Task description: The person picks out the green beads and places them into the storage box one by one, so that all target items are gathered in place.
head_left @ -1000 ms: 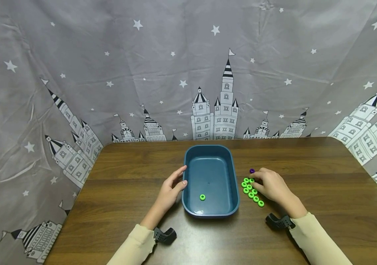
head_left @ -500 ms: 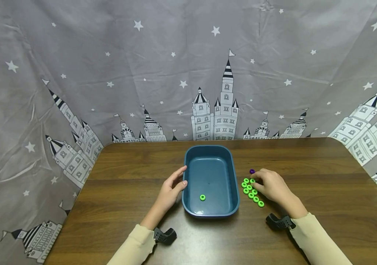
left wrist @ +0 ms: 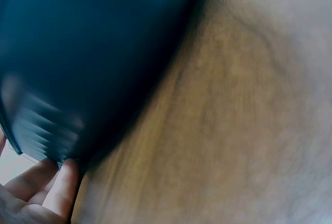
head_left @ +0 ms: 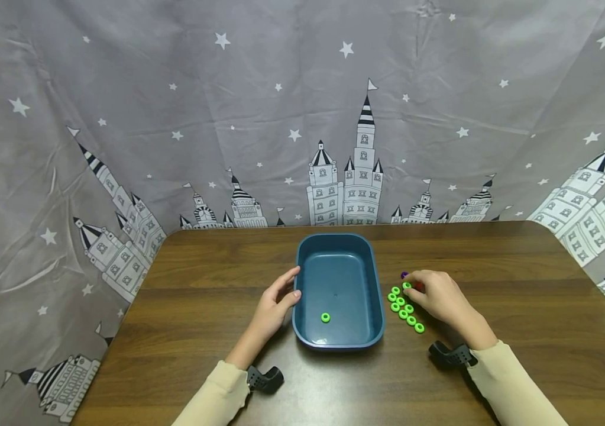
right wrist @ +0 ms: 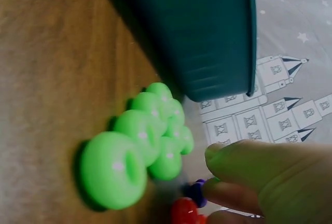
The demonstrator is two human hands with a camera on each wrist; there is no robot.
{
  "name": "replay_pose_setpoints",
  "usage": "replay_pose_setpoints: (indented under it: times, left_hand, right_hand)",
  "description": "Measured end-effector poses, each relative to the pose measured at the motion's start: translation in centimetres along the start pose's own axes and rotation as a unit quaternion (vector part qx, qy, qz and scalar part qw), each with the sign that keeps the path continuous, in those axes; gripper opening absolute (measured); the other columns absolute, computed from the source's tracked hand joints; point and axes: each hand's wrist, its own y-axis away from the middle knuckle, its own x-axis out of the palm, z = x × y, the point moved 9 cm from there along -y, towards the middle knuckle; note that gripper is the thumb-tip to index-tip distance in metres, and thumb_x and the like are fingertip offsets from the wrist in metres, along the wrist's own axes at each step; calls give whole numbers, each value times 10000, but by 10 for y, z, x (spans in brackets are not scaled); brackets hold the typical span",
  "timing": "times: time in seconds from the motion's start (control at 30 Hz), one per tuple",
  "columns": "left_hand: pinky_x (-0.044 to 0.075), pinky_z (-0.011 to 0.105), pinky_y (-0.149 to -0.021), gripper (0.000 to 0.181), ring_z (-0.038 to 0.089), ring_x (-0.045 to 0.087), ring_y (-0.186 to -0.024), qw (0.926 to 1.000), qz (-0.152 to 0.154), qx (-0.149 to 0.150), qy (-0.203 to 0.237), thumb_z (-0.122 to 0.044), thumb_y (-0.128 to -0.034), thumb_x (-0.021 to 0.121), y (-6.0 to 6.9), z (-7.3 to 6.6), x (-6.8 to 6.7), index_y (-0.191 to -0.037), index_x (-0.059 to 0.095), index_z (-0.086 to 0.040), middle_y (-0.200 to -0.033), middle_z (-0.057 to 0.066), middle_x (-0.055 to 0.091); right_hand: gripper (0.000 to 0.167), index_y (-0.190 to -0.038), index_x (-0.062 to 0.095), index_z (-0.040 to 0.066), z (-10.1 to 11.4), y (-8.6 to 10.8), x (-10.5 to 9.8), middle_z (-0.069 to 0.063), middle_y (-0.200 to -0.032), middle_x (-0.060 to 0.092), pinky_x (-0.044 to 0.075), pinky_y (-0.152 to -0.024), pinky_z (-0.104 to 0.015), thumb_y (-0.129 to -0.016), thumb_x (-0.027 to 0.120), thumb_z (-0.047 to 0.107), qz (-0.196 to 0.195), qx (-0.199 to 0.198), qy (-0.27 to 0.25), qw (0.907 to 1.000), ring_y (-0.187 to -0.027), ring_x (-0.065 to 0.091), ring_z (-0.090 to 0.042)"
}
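Note:
A blue bin (head_left: 336,284) has one green ring (head_left: 326,318) lying inside it. My left hand (head_left: 269,310) rests its relaxed fingers and thumb against the bin's left side; the left wrist view shows fingertips (left wrist: 65,177) touching the outer wall. Right of the bin, my right hand (head_left: 443,299) pinches a green ring (head_left: 406,286) between thumb and forefinger, mostly hidden in the right wrist view. Several green rings (head_left: 403,314) lie grouped beside it. Under the hand are red pieces (right wrist: 184,212), partly covered, and a purple piece (head_left: 404,275) sits just beyond the fingertips.
The brown wooden table (head_left: 201,278) carries the bin and the rings. Behind it hangs a grey cloth (head_left: 259,106) printed with castles and stars. Each wrist wears a black device (head_left: 265,379).
The pinched green ring has shifted slightly away and to the right with my right hand, and red shows beneath that hand. My left hand and the bin stay in place.

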Motion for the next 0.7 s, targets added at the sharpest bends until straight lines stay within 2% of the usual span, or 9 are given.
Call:
replay_pose_setpoints:
  times: [0.13, 0.27, 0.4, 0.47, 0.57, 0.7]
  left_hand:
    - [481, 281, -1035, 503, 414, 548, -1346, 10000, 11, -20, 13, -72, -982, 613, 1, -1, 0, -1478, 529, -73, -1516, 200, 530]
    - [482, 315, -1051, 501, 415, 548, -1347, 10000, 21, 7, 10, -79, -989, 608, 0, -1, 0, -1482, 524, -72, -1516, 206, 529]
    - [506, 373, -1038, 500, 415, 570, -1315, 9998, -2, 176, -118, -96, -982, 602, -1, -2, 1, -1477, 529, -74, -1495, 223, 542]
    - [526, 361, -1008, 495, 411, 590, -1284, 9991, -23, 355, -236, -105, -982, 597, 0, -3, 1, -1471, 533, -67, -1471, 249, 553]
    - [527, 307, -980, 495, 403, 598, -1271, 9986, -57, 447, -259, -109, -975, 600, 1, -5, 0, -1464, 539, -65, -1458, 254, 561]
    - [506, 285, -999, 501, 422, 561, -1317, 9996, -16, 273, -82, -94, -975, 602, 1, -3, -1, -1470, 531, -56, -1489, 232, 543]
  right_hand:
    - [156, -1015, 770, 68, 5, -4, -6, -29, -833, 768, 521, -637, -339, -862, 763, 98, -83, -30, -144, 9999, -697, 670, -130]
    - [165, -1035, 760, 47, 12, -11, -13, -35, -838, 770, 543, -650, -335, -875, 750, 86, -163, -156, -287, 9993, -698, 691, -133]
    - [172, -1045, 761, 40, 21, -17, -18, -49, -874, 771, 538, -657, -321, -881, 747, 91, -268, -256, -381, 9986, -708, 669, -123]
    - [173, -1044, 763, 37, 26, -19, -19, -61, -899, 776, 543, -665, -318, -879, 747, 89, -319, -314, -426, 9981, -719, 673, -131]
    - [181, -1048, 762, 19, 35, -23, -21, -88, -929, 783, 559, -662, -312, -877, 746, 76, -378, -420, -562, 9968, -721, 702, -156]
    - [179, -1044, 760, 9, 46, -28, -22, -101, -928, 781, 560, -642, -296, -872, 741, 55, -462, -547, -733, 9947, -695, 706, -152]
